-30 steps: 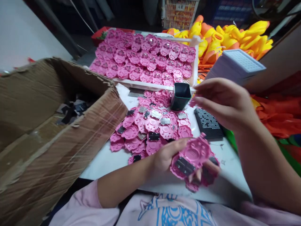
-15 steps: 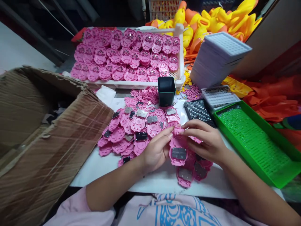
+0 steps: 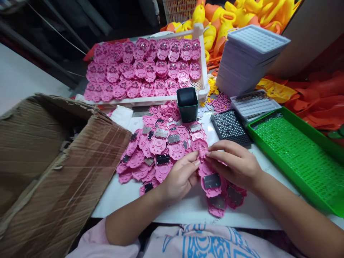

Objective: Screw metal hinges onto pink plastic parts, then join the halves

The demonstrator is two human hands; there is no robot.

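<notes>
A small pink plastic part [image 3: 202, 152] is pinched between the fingertips of both hands; its shape is partly hidden by the fingers. My left hand [image 3: 180, 177] is closed on its left side, thumb against forefinger. From the right, my right hand [image 3: 236, 163] grips it with fingers bent. Just beneath the hands lie several overlapping pink plastic casings [image 3: 211, 191], some fitted with a grey metal plate [image 3: 211, 181]. To the left spreads a heap of similar casings [image 3: 158, 145] with silver or black plates. The right hand partly covers some casings.
A dark square cup [image 3: 187, 107] stands behind the heap, near small pink parts [image 3: 163, 110]. Farther back is a white crate [image 3: 205, 80] of stacked pink casings. On the right are a black perforated tray [image 3: 231, 129], a green tray [image 3: 295, 154] and stacked white trays [image 3: 242, 64]; a cardboard box [image 3: 67, 179] is left.
The camera view has shifted a little, so the scene sits slightly differently. Both hands stay together on the small pink part, with the fingertips slightly repositioned.
</notes>
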